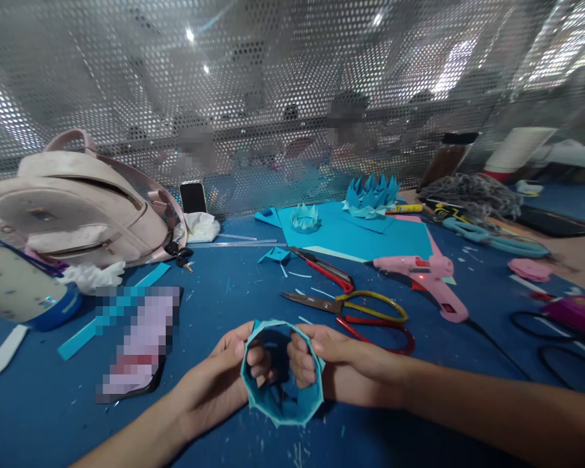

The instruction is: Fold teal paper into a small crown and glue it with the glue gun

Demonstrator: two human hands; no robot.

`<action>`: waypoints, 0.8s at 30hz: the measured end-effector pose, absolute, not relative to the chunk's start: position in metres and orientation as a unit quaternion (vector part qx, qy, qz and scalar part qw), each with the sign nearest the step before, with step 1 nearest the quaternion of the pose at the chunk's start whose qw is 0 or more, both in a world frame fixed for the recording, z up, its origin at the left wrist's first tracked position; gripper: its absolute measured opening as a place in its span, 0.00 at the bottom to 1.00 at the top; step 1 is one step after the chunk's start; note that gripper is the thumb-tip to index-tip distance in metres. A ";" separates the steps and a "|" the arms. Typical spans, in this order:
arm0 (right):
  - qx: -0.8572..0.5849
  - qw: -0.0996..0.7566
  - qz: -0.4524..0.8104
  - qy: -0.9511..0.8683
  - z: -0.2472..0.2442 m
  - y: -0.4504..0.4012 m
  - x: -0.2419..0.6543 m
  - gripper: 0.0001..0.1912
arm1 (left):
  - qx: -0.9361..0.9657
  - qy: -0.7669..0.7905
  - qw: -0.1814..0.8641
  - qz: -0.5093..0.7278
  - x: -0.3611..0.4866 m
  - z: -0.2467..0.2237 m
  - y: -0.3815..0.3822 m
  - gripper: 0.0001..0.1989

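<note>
Between my two hands is a light-blue folded paper ring [285,416], its round opening turned up toward me. My left hand [229,364] grips the ring's left wall, with the thumb outside and the fingers curled in through the opening. On the opposite wall my right hand [329,357] holds on in the same way, fingertips inside. Just beyond the ring lie scissors [344,305] with yellow and red handles and a red box cutter [326,270]. A pink hot glue gun [426,276] rests farther right, an orange light showing on it.
Blue paper sheets [361,237] at the back bear a small paper crown [305,219] and a larger spiky one [370,195]. A pale backpack [78,201], a tumbler [19,286] and a phone [143,344] occupy the left. A perforated metal screen [273,84] stands behind.
</note>
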State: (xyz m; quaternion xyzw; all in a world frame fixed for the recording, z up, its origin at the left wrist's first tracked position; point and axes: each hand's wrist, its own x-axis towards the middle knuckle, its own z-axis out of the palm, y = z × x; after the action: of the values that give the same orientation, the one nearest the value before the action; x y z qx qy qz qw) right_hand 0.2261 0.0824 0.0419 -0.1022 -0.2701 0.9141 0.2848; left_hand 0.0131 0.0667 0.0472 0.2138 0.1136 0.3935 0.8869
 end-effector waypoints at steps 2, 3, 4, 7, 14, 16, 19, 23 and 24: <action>-0.103 0.284 0.914 -0.273 0.041 0.082 0.226 0.13 | 0.215 0.109 0.887 0.393 0.013 0.047 0.066 0.08; -0.103 0.282 0.913 -0.276 0.041 0.083 0.226 0.13 | 0.216 0.108 0.888 0.392 0.013 0.047 0.066 0.07; -0.104 0.281 0.912 -0.280 0.041 0.083 0.226 0.13 | 0.216 0.109 0.888 0.392 0.014 0.048 0.066 0.07; -0.107 0.278 0.910 -0.287 0.041 0.083 0.226 0.13 | 0.219 0.111 0.887 0.390 0.014 0.048 0.067 0.07; -0.115 0.281 0.910 -0.283 0.042 0.083 0.225 0.15 | 0.238 0.130 0.882 0.386 0.014 0.048 0.067 0.10; -0.111 0.283 0.910 -0.282 0.041 0.083 0.226 0.14 | 0.246 0.139 0.880 0.383 0.014 0.049 0.067 0.11; -0.107 0.279 0.911 -0.284 0.040 0.083 0.226 0.14 | 0.252 0.142 0.879 0.379 0.013 0.049 0.067 0.11; -0.105 0.278 0.911 -0.285 0.041 0.083 0.226 0.14 | 0.258 0.139 0.879 0.375 0.012 0.048 0.067 0.12; -0.107 0.277 0.911 -0.285 0.042 0.083 0.226 0.14 | 0.261 0.138 0.879 0.375 0.012 0.047 0.067 0.12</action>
State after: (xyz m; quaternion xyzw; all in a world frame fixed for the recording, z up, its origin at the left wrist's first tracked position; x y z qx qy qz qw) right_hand 0.2262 0.0831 0.0419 -0.1067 -0.2847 0.9114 0.2774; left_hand 0.0120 0.0666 0.0471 0.2614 0.1378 0.3747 0.8788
